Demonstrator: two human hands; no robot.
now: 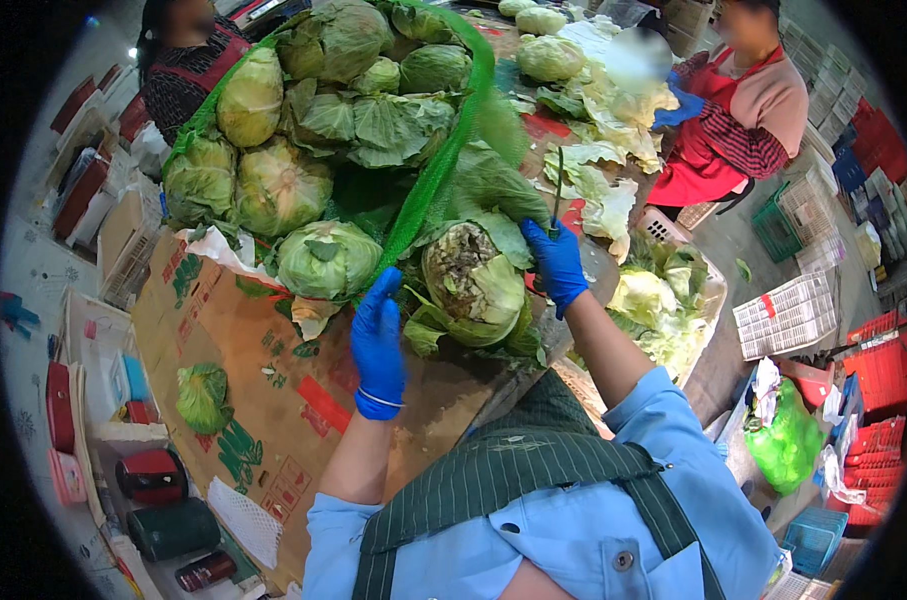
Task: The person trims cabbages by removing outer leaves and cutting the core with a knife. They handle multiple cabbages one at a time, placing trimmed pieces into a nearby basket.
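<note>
A cabbage (474,289) with a brown, decayed patch and loose outer leaves lies on the table in front of me. My right hand (558,261), in a blue glove, grips a knife (559,184) with its blade pointing up, beside the leaves at the cabbage's right. To the left of this cabbage, my gloved left hand (379,341) is raised with fingers extended and nothing visible in it. Its fingertips are near the rim of a green mesh bag (431,214) full of cabbages. One pale green cabbage (329,259) sits at the bag's mouth.
Printed cardboard (273,390) covers the table, with a small cabbage (203,397) at left. A crate (712,300) of trimmed leaves stands at right. Loose leaves (611,202) spread before a person in a red apron (712,142). Another person (190,71) stands at far left.
</note>
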